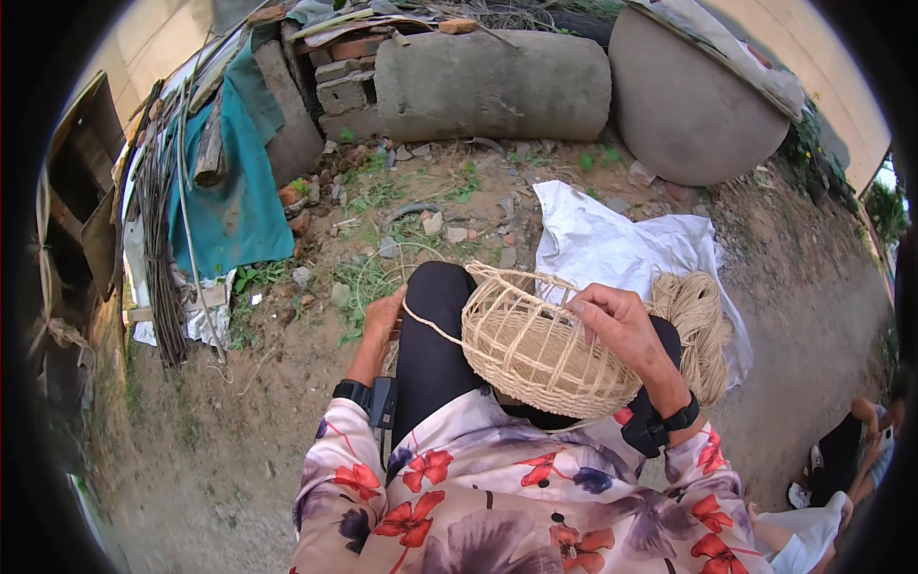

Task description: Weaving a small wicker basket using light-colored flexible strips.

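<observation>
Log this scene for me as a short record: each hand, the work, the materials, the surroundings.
Left hand: beside the left knee, fingers partly hidden; grip unclear
Right hand: fingers curled at the basket's rim, on its right side
Work: pale woven basket on the lap, close weave low, spaced strands above
Loose strand: runs from the basket across the left thigh
Materials: bundle of tan cord beside the right knee, white sheet beneath
Surroundings: dirt ground, teal cloth at left, concrete cylinder ahead

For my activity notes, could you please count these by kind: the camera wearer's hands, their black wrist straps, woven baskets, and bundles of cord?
Hands: 2
Black wrist straps: 2
Woven basket: 1
Cord bundle: 1
Total: 6
</observation>
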{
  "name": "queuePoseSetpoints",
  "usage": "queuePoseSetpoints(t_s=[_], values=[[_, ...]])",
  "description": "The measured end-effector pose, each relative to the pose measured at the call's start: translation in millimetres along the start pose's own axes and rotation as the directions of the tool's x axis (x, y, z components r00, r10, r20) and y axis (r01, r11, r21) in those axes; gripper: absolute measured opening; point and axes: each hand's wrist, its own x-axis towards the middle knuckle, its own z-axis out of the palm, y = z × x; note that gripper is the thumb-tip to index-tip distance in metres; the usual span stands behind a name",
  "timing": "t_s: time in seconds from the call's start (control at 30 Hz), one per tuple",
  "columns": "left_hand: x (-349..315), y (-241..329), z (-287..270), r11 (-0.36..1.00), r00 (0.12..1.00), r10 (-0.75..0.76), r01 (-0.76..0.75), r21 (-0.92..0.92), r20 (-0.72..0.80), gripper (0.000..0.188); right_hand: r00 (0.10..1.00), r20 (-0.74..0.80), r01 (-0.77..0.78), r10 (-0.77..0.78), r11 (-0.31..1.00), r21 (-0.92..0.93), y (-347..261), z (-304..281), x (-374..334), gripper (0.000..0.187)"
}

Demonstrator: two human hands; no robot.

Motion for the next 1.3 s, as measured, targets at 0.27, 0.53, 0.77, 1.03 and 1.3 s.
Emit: queuePoseSetpoints(t_s=[0.27,0.53,0.77,1.03,1.3], values=[[11,-11,-7,0.955,0.988,0.116,-0.082,-0.285,0.104,0.020,1.000,-0.002,-0.018,0.018,0.997,0.082,1,-1,2,0.020],[-110,39,21,0.929,0.863,0.311,-0.188,-0.320,0.398,0.018,0.998,0.005,-0.056,0.056,0.995,0.086,4,1,14,0.020],[-122,27,53,0.961,0.895,0.239,-0.162,-0.224,0.378,0.016,1.000,-0.022,0.011,-0.007,0.990,0.143,10,6,8,0.020],[-107,20,52,0.966,0.946,0.241,-0.212,-0.150,0.218,0.011,0.951,-0.196,0.195,-0.238,0.957,-0.216,18,27,15,0.021],[-79,12,47,0.936,0.913,0.312,-0.343,0.078,0.261,0.022,0.823,-0.423,0.299,-0.379,0.922,-0.245,17,58,15,0.017]])
